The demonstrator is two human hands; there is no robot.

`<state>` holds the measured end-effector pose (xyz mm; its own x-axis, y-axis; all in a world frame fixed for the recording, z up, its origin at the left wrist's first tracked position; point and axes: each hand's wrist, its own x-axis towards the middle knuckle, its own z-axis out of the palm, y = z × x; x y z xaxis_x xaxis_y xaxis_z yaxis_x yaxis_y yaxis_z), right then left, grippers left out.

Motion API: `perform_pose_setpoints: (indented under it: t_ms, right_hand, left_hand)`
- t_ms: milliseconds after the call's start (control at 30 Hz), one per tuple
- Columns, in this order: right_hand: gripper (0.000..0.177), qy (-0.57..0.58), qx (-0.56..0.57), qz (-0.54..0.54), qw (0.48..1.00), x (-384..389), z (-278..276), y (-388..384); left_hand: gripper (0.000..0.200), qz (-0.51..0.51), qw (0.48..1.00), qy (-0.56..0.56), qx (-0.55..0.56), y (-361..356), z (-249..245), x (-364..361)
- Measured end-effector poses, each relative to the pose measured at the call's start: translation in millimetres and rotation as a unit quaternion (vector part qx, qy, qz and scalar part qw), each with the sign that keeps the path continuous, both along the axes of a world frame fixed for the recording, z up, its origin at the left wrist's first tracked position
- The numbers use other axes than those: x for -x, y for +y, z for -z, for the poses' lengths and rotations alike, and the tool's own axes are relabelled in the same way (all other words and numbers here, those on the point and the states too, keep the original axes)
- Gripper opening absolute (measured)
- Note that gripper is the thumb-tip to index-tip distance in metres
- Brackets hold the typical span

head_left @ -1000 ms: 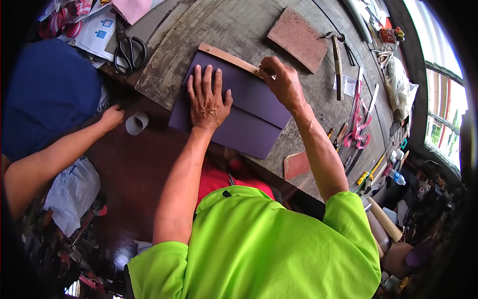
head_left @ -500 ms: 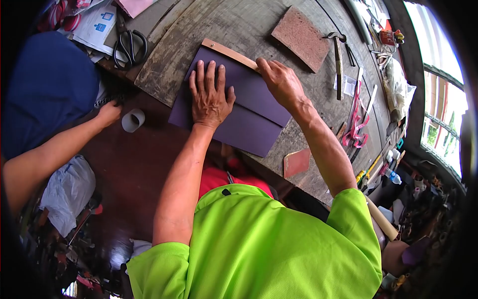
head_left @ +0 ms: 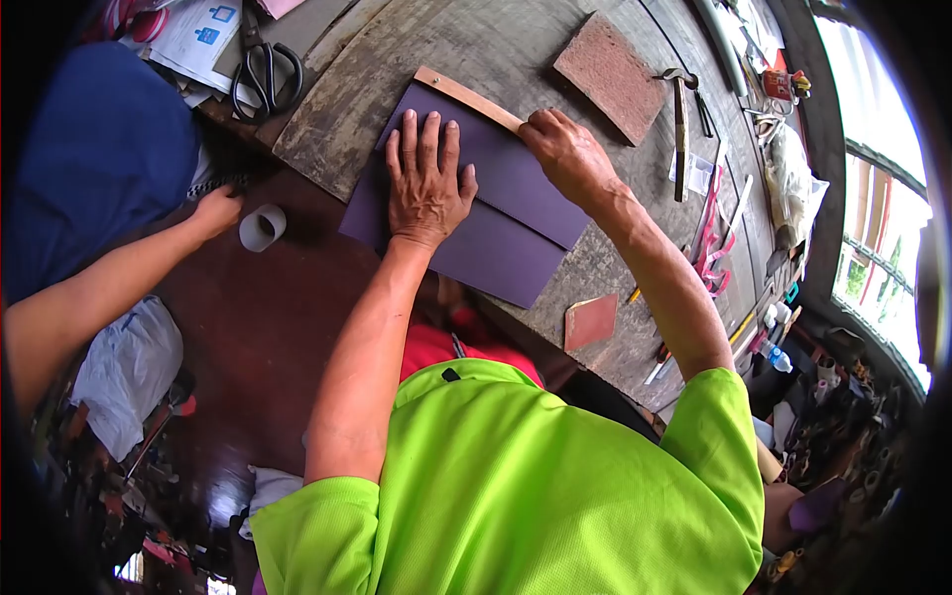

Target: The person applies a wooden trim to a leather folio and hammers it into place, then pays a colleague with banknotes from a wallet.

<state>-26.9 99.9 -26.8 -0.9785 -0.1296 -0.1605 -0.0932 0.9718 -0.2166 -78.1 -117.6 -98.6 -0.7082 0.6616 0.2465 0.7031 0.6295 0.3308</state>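
Observation:
A folded dark purple sheet [head_left: 516,263], perhaps leather, lies on the wooden table and overhangs its near edge. My left hand [head_left: 426,183] rests flat on it, fingers stretched out and slightly spread. Along the sheet's far edge runs a narrow brown wooden strip [head_left: 471,99] with a small metal stud at its left end. The fingers of my right hand [head_left: 565,154] are closed round the strip's right end, which they hide.
On the worn table [head_left: 337,129] are a reddish stone slab [head_left: 612,77], a hammer [head_left: 680,139], pink tape [head_left: 709,253] and a small red-brown piece [head_left: 590,322]. Black-handled scissors [head_left: 266,84] lie at the left. Another person's hand [head_left: 216,210] is near a white roll [head_left: 262,228].
The view has shifted slightly. My right forearm has swung a little outward, uncovering a yellow pencil on the table. My left hand stays flat on the purple sheet.

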Motion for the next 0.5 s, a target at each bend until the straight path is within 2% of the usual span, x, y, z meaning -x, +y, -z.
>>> perform_pose_setpoints:
  t_ms: [33, 133, 233, 500]
  right_hand:
    - [0.026, -0.003, -0.007, 0.001, 1.000, -0.2, 0.3, -1.0]
    - [0.016, 0.016, -0.007, 0.019, 1.000, -3.5, 1.6, -5.7]
    - [0.016, 0.046, 0.037, 0.057, 0.997, -7.3, 1.4, -7.3]
    - [0.027, 0.136, 0.071, 0.079, 0.985, -21.3, 23.5, -6.0]
  left_hand:
    - [0.060, 0.000, 1.000, 0.001, 0.000, 0.0, 0.0, 0.0]
    - [0.060, -0.001, 1.000, 0.001, 0.003, -0.2, -0.4, 0.6]
    - [0.061, -0.001, 1.000, 0.000, 0.002, 0.2, 0.2, -0.1]
    - [0.062, -0.002, 1.000, -0.007, -0.001, -0.1, -0.1, -0.2]
